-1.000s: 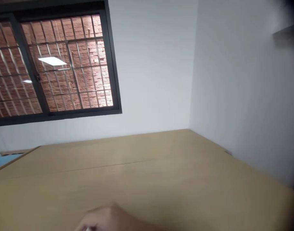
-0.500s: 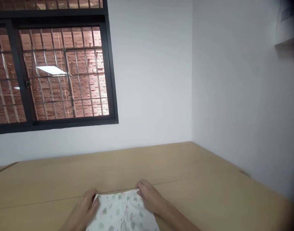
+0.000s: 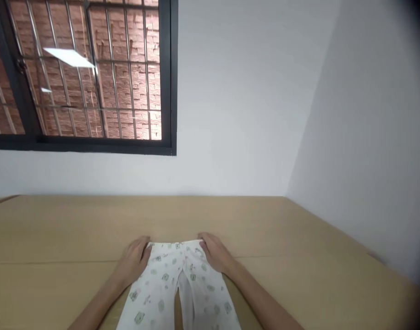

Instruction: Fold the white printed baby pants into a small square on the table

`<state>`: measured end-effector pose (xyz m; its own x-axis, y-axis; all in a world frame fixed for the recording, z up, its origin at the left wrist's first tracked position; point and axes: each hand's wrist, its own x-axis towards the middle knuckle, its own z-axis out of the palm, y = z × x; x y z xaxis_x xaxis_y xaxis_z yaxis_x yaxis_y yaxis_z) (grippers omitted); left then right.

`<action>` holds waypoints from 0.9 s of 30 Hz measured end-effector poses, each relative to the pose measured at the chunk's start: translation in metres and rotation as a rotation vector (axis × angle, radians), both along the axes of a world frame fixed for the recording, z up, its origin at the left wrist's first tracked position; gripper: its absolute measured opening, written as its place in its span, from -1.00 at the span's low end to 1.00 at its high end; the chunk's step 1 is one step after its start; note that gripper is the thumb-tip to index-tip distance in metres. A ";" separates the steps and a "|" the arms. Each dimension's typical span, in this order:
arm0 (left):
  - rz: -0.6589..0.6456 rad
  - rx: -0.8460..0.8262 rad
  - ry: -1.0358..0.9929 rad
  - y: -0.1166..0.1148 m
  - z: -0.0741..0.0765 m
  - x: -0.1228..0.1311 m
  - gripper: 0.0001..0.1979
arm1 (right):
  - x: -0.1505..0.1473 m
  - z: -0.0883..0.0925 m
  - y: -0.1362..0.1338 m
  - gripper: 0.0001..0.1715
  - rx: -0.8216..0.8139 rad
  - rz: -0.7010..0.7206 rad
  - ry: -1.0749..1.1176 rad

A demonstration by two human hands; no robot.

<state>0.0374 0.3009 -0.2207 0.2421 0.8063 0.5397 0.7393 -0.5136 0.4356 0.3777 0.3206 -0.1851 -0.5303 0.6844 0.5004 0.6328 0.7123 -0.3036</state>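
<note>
A small pair of white trousers (image 3: 177, 288) with little green and pink prints lies flat on the light wooden table (image 3: 58, 229), legs pointing toward me. My left hand (image 3: 134, 259) rests at the left end of the waistband, fingers curled onto the cloth. At the right end of the waistband is my right hand (image 3: 213, 252), its fingers bent over the cloth edge. Both forearms reach in from the bottom of the view.
The table runs into a corner of two white walls (image 3: 289, 197) at the back right. A black-framed barred window (image 3: 93, 78) with a brick wall behind it sits on the back wall at upper left.
The view has tilted down and turned. The trousers and both hands have come fully into view, and the trousers now lie spread out with both legs showing.
</note>
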 end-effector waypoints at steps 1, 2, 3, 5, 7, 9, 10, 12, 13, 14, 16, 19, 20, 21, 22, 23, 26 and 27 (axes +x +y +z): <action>0.002 -0.013 -0.004 -0.001 0.001 0.000 -0.65 | 0.000 -0.002 0.001 -0.76 -0.013 0.002 -0.002; 0.001 -0.023 -0.010 -0.003 0.003 -0.001 -0.67 | -0.001 -0.004 0.002 -0.75 -0.022 0.000 -0.007; -0.007 -0.037 -0.015 -0.004 0.005 0.000 -0.69 | -0.001 -0.006 0.003 -0.72 -0.027 -0.006 -0.015; -0.032 -0.051 -0.025 -0.007 0.012 0.001 -0.71 | -0.003 -0.008 0.004 -0.68 -0.026 -0.029 -0.043; -0.056 -0.048 -0.026 -0.009 0.017 0.002 -0.70 | -0.004 -0.008 0.004 -0.66 -0.012 -0.075 -0.081; -0.059 -0.040 -0.022 -0.009 0.017 0.003 -0.66 | -0.005 -0.007 0.002 -0.66 0.007 -0.140 -0.118; -0.053 -0.038 -0.018 -0.008 0.015 0.002 -0.64 | -0.006 -0.007 0.001 -0.66 0.016 -0.172 -0.133; -0.034 -0.044 -0.008 -0.006 0.010 0.001 -0.60 | -0.006 -0.006 -0.001 -0.69 0.027 -0.220 -0.159; -0.026 -0.048 -0.001 -0.004 0.007 0.000 -0.58 | -0.006 -0.006 -0.002 -0.71 0.029 -0.235 -0.169; -0.020 -0.051 0.006 -0.002 0.003 -0.001 -0.56 | -0.006 -0.006 -0.003 -0.73 0.030 -0.248 -0.177; -0.008 -0.052 0.020 0.001 -0.003 -0.003 -0.52 | -0.005 -0.006 -0.004 -0.77 0.027 -0.261 -0.190; -0.006 -0.052 0.045 0.003 -0.007 -0.004 -0.47 | -0.006 -0.006 -0.004 -0.80 0.019 -0.272 -0.203; -0.009 -0.053 0.054 0.002 -0.007 -0.004 -0.46 | -0.007 -0.006 -0.004 -0.81 0.017 -0.275 -0.208; -0.013 -0.054 0.063 0.002 -0.007 -0.004 -0.45 | -0.007 -0.006 -0.004 -0.81 0.016 -0.279 -0.212; -0.016 -0.056 0.072 0.001 -0.006 -0.004 -0.45 | -0.008 -0.006 -0.004 -0.82 0.016 -0.283 -0.217; -0.016 -0.057 0.079 0.000 -0.006 -0.004 -0.44 | -0.008 -0.006 -0.005 -0.82 0.016 -0.287 -0.222; -0.016 -0.058 0.092 -0.002 -0.003 -0.005 -0.45 | -0.009 -0.006 -0.005 -0.82 0.018 -0.296 -0.238; -0.016 -0.057 0.095 -0.003 -0.003 -0.005 -0.45 | -0.008 -0.006 -0.005 -0.82 0.020 -0.299 -0.243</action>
<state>0.0327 0.2982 -0.2233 0.3026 0.8309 0.4669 0.7705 -0.5016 0.3933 0.3692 0.3157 -0.1910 -0.4134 0.8183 0.3993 0.8652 0.4897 -0.1077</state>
